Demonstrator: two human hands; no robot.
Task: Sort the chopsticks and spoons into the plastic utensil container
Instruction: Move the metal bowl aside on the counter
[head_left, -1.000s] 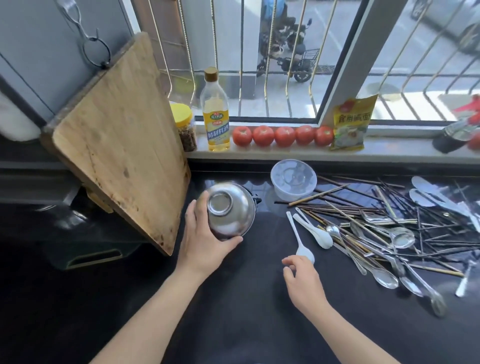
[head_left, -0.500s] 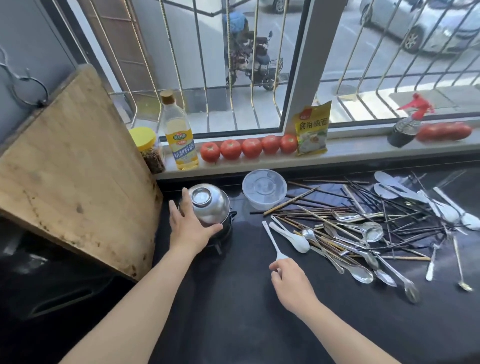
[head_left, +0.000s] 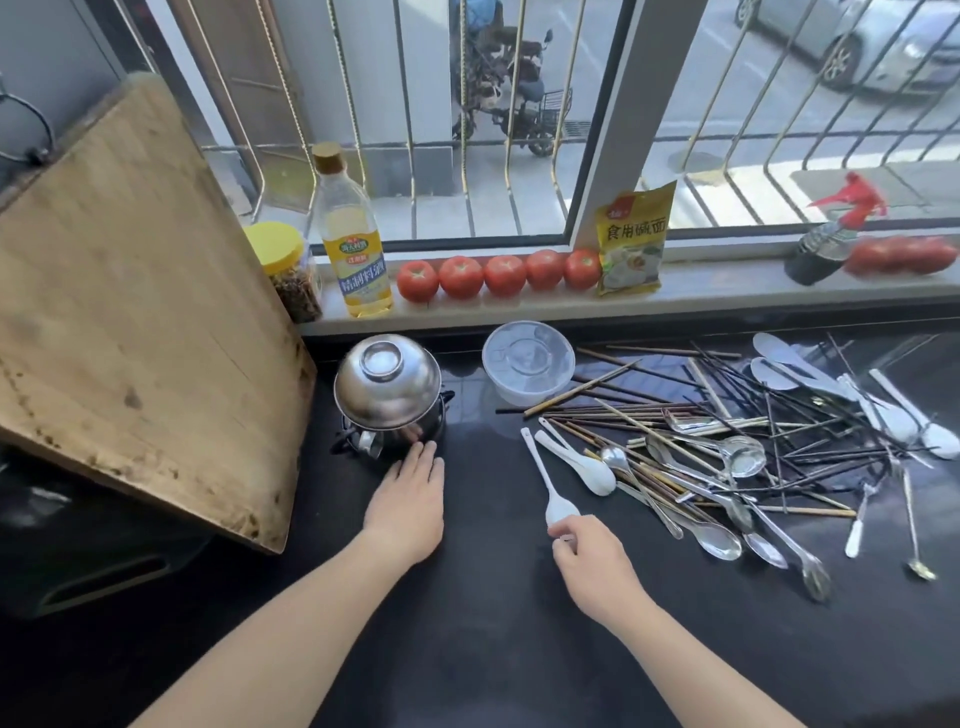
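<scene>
Now our left hand (head_left: 408, 501) lies flat, fingers straight, touching the shiny steel pot (head_left: 389, 415) (bowl-capped); our right hand (head_left: 592, 558) pinches a slim white plastic spoon (head_left: 550, 491).

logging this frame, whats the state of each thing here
left hand: open, flat on counter
right hand: fingers at white plastic spoon
steel bowl: upside down on pot
clear round plastic container: upright, empty
oil bottle: capped
yellow-lidded jar: closed

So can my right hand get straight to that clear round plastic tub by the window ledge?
Probably yes. The right hand is touching a white plastic spoon, and the clear round plastic tub sits beyond with bare dark counter between them.
</scene>
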